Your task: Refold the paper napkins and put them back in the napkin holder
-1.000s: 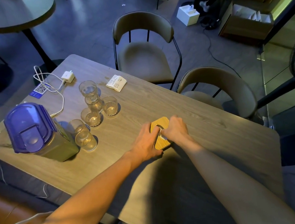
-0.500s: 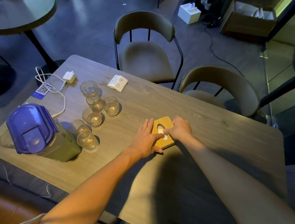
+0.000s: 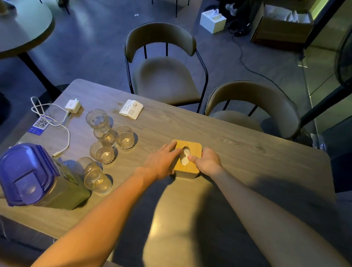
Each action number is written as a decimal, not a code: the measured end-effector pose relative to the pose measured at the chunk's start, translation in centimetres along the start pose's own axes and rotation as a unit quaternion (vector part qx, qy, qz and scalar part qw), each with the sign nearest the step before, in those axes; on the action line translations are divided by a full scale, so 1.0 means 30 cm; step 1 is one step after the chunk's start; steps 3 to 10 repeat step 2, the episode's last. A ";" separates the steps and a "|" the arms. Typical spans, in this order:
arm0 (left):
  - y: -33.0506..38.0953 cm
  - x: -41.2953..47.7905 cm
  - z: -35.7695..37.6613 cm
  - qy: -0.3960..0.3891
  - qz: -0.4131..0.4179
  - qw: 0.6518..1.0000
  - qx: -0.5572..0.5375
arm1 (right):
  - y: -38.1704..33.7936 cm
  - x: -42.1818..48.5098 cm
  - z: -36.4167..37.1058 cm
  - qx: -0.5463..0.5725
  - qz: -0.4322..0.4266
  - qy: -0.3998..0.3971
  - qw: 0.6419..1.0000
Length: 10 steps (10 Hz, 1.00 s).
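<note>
The napkin holder [image 3: 191, 151] is a small box with a light wooden lid and an oval slot, standing mid-table. White napkin paper [image 3: 185, 156] shows inside the slot. My left hand [image 3: 163, 162] lies flat on the lid's left side, fingers straight and reaching toward the slot. My right hand [image 3: 206, 161] grips the holder's right edge, fingers curled round it, thumb lying on the lid at the slot's rim.
Several drinking glasses [image 3: 103, 141] stand left of the holder, beside a jug with a purple lid [image 3: 26, 172]. A white charger and cable [image 3: 72, 105], a QR card [image 3: 40, 124] and a folded leaflet [image 3: 131, 108] lie further back. Two chairs [image 3: 161, 69] stand behind the table [image 3: 250, 157].
My left fingers have straightened out over the lid from a curled grasp. My right hand has slid from over the slot to the holder's right edge.
</note>
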<state>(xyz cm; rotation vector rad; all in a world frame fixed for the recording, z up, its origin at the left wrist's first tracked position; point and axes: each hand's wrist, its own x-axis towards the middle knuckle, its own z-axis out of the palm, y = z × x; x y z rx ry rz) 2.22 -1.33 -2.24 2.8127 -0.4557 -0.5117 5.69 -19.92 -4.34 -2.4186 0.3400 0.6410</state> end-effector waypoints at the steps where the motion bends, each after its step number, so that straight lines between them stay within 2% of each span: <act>1: -0.004 -0.003 -0.023 0.017 -0.019 0.997 -0.078 | 0.003 -0.025 -0.036 -0.026 -0.028 0.016 0.999; 2: 0.004 0.012 -0.056 0.067 -0.031 0.982 -0.174 | 0.012 -0.039 -0.082 0.016 -0.033 0.025 0.999; 10: 0.004 0.012 -0.056 0.067 -0.031 0.982 -0.174 | 0.012 -0.039 -0.082 0.016 -0.033 0.025 0.999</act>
